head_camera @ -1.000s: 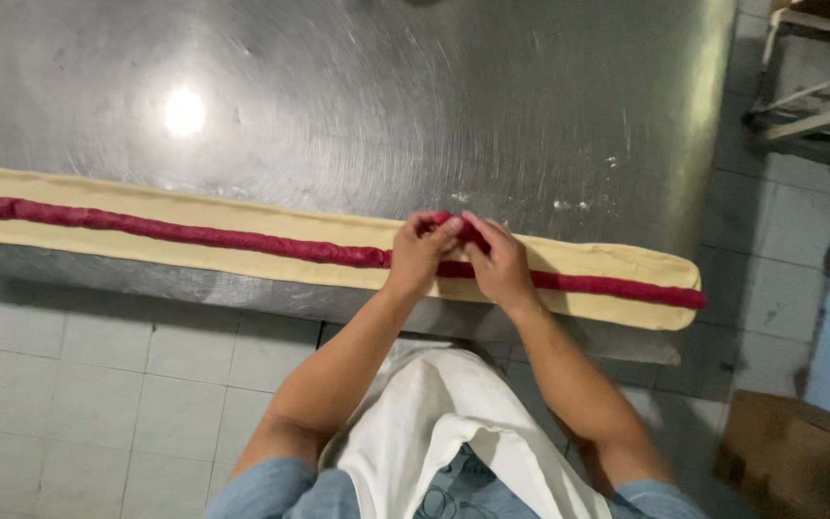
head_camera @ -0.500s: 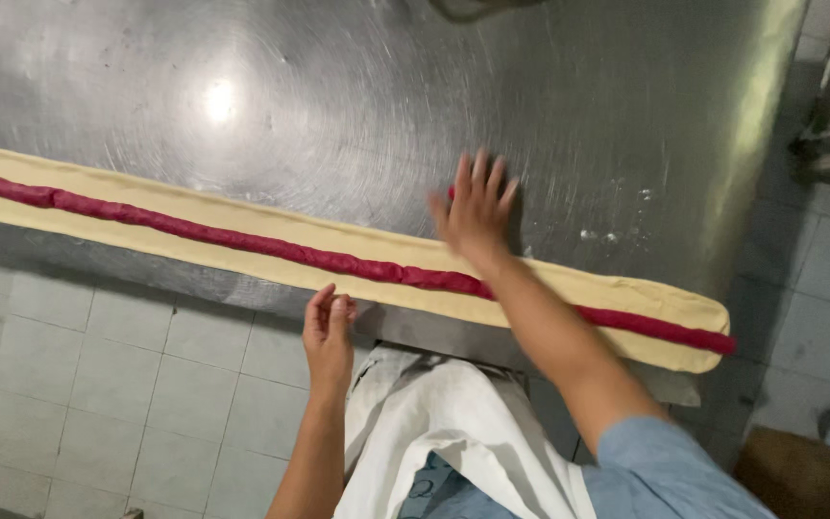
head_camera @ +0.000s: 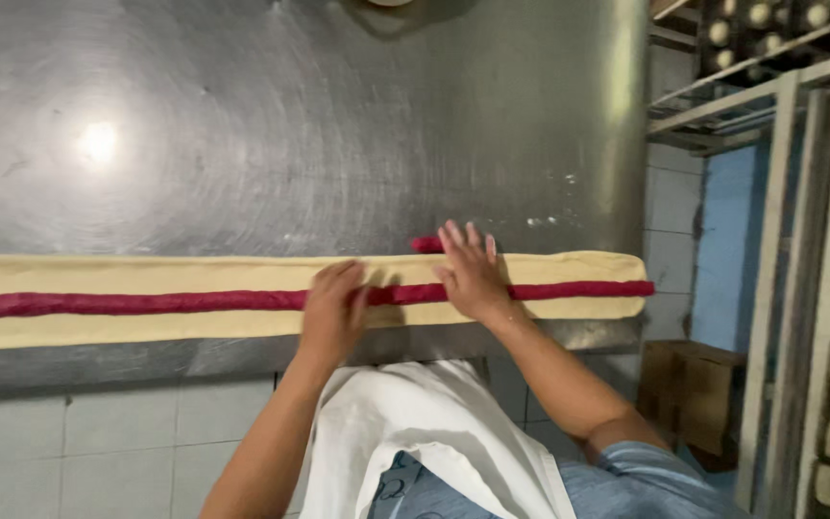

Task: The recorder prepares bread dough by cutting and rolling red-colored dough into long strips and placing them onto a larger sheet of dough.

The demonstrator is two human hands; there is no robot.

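A long pale strip of dough (head_camera: 146, 274) lies along the near edge of a steel table (head_camera: 290, 125). A dark red rope of filling (head_camera: 127, 303) runs down its middle to the right end. My left hand (head_camera: 331, 312) rests flat on the dough and the red rope, fingers apart. My right hand (head_camera: 471, 272) lies spread on the strip just to the right, over the rope. A small loose piece of red filling (head_camera: 425, 244) sits on the table at my right fingertips. Neither hand grips anything.
A rack (head_camera: 818, 240) with shelves of pale dough pieces stands at the right. A brown cardboard box (head_camera: 689, 384) sits on the floor below the table's right end. A white apron (head_camera: 434, 432) hangs in front of me. White tiles cover the table's front.
My left hand came up from below the table edge onto the dough. My right hand drew back from the bare steel onto the strip. The view shifted right.
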